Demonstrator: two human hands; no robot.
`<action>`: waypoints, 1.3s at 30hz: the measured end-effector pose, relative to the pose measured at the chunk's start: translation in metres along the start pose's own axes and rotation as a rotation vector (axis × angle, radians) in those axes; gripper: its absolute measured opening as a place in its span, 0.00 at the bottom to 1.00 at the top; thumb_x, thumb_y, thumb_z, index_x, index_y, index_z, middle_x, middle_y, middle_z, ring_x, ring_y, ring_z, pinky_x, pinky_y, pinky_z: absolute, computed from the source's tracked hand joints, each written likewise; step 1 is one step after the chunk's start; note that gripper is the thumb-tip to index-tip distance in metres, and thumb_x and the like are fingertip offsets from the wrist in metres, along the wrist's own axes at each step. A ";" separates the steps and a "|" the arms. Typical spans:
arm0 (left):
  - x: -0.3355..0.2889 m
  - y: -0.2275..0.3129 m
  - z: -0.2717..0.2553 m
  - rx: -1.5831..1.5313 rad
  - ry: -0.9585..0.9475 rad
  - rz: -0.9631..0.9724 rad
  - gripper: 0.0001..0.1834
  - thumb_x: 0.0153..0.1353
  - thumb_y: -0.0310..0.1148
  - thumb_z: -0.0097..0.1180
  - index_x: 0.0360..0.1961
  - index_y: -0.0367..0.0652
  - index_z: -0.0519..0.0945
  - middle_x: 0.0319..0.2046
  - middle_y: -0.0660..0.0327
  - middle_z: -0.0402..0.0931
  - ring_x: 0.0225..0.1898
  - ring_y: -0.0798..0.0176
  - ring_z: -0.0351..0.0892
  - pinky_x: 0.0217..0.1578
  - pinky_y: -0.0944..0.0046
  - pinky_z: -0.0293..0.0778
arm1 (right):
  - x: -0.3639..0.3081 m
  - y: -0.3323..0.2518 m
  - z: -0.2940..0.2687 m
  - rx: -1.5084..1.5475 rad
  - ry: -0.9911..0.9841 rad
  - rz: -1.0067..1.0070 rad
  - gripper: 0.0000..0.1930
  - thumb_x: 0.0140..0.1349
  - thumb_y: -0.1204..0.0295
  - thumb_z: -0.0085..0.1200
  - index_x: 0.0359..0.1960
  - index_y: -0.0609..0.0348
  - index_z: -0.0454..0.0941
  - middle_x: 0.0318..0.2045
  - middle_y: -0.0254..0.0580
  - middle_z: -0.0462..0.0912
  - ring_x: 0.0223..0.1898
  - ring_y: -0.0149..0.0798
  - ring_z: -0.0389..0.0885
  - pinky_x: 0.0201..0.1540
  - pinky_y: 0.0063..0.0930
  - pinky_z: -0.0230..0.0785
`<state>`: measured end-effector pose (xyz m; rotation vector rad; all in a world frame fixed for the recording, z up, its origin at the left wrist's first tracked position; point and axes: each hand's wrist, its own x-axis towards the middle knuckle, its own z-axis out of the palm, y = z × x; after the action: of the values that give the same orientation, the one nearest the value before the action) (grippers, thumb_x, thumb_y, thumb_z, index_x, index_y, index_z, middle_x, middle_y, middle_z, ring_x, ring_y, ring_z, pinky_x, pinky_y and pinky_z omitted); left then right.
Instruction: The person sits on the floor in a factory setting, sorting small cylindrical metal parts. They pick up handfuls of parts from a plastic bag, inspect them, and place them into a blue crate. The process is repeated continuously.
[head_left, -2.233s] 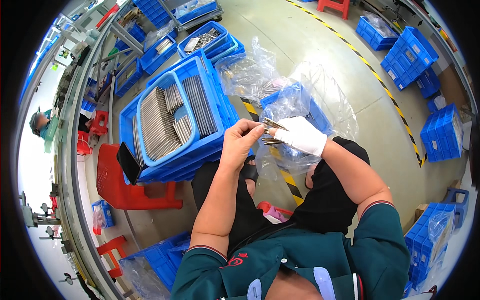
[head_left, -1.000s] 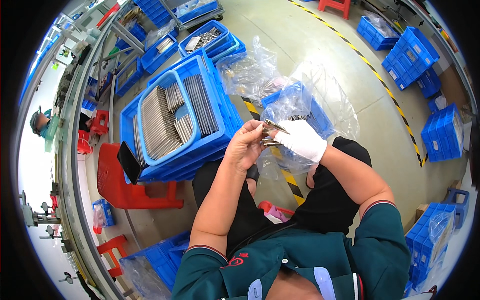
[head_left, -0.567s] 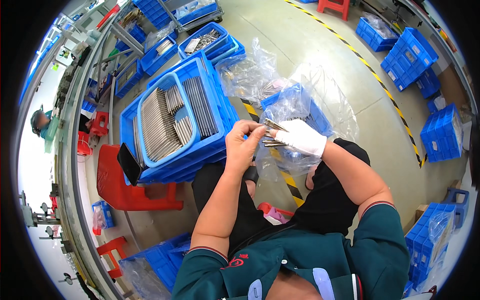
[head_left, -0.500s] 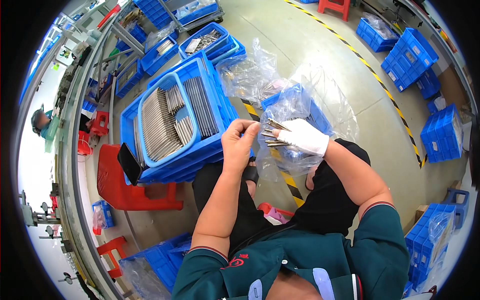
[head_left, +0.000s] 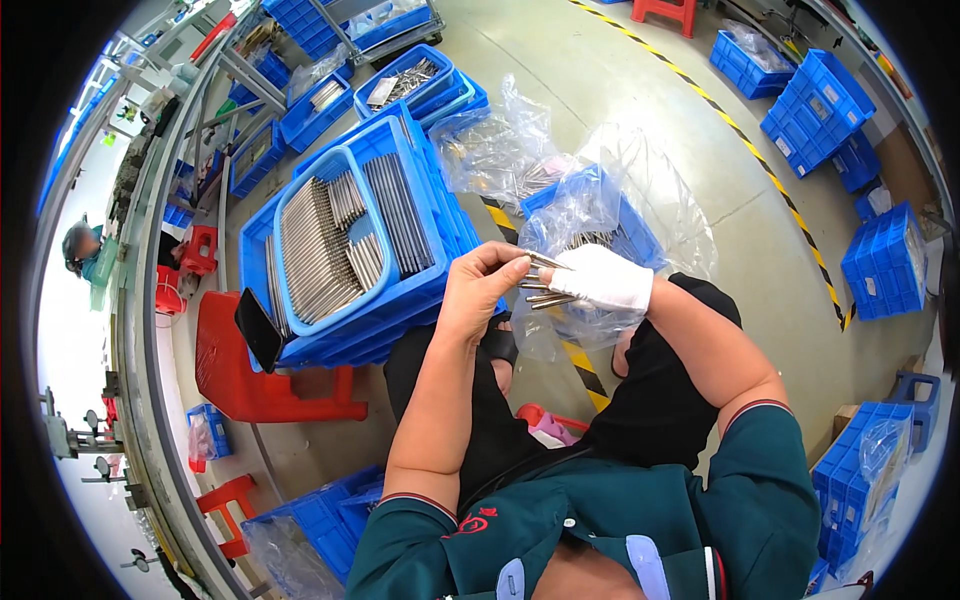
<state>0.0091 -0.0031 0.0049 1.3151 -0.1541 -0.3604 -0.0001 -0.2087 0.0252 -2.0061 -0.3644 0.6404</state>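
While you sit over lap, head view: your left hand (head_left: 480, 295), bare, fingertips pinching tip of one metal rod (head_left: 545, 262). Your right hand (head_left: 605, 282), white-gloved, fingers curled round small bundle of rods (head_left: 540, 296). Both held above plastic-lined blue crate (head_left: 630, 225). Left of hands, blue tray (head_left: 345, 245) of stacked rods on red stool (head_left: 255, 385).

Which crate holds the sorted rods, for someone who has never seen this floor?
Start at the red stool. The crate sits on top of it, just beyond the left hand. Unlike the bag-lined crate beside it, its rods lie in neat rows.
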 end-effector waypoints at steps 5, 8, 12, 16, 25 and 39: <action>0.000 -0.004 -0.001 -0.035 0.013 -0.042 0.10 0.54 0.29 0.63 0.35 0.35 0.81 0.29 0.63 0.79 0.32 0.73 0.73 0.38 0.71 0.68 | 0.001 -0.002 0.005 -0.037 0.033 -0.010 0.28 0.62 0.45 0.45 0.32 0.64 0.76 0.21 0.47 0.74 0.24 0.40 0.69 0.30 0.34 0.63; -0.001 -0.002 -0.001 0.015 0.050 -0.043 0.10 0.55 0.30 0.63 0.35 0.34 0.81 0.30 0.63 0.79 0.32 0.72 0.74 0.38 0.71 0.68 | 0.002 -0.004 0.005 -0.047 0.026 0.023 0.28 0.62 0.45 0.45 0.32 0.64 0.76 0.21 0.48 0.74 0.25 0.41 0.70 0.31 0.35 0.63; 0.000 0.005 -0.002 0.038 0.157 0.026 0.10 0.57 0.31 0.62 0.35 0.34 0.81 0.30 0.62 0.79 0.33 0.72 0.73 0.39 0.71 0.68 | 0.005 0.004 0.002 -0.052 0.023 0.001 0.28 0.62 0.46 0.45 0.31 0.64 0.77 0.20 0.47 0.75 0.25 0.41 0.71 0.31 0.35 0.63; 0.001 -0.002 -0.001 0.017 0.109 0.024 0.09 0.59 0.31 0.59 0.34 0.33 0.81 0.28 0.62 0.79 0.30 0.72 0.73 0.35 0.71 0.67 | 0.003 -0.005 0.004 -0.070 -0.034 0.003 0.28 0.62 0.46 0.44 0.31 0.64 0.77 0.21 0.48 0.75 0.25 0.41 0.72 0.31 0.35 0.64; -0.001 0.000 -0.001 -0.002 0.017 -0.034 0.10 0.56 0.31 0.62 0.35 0.34 0.80 0.31 0.60 0.80 0.33 0.71 0.75 0.39 0.70 0.69 | 0.003 -0.001 0.005 -0.109 -0.059 0.005 0.30 0.62 0.44 0.43 0.32 0.65 0.77 0.22 0.51 0.76 0.25 0.43 0.72 0.32 0.37 0.64; 0.011 -0.016 0.015 -0.381 0.118 0.064 0.12 0.67 0.38 0.48 0.34 0.39 0.76 0.35 0.56 0.77 0.35 0.65 0.75 0.41 0.65 0.72 | 0.004 0.008 0.007 0.308 -0.092 0.053 0.20 0.60 0.51 0.53 0.33 0.59 0.77 0.19 0.28 0.71 0.20 0.24 0.64 0.23 0.23 0.59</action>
<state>0.0120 -0.0235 -0.0078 0.9494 -0.0254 -0.2419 -0.0009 -0.2055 0.0144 -1.7016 -0.2504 0.7752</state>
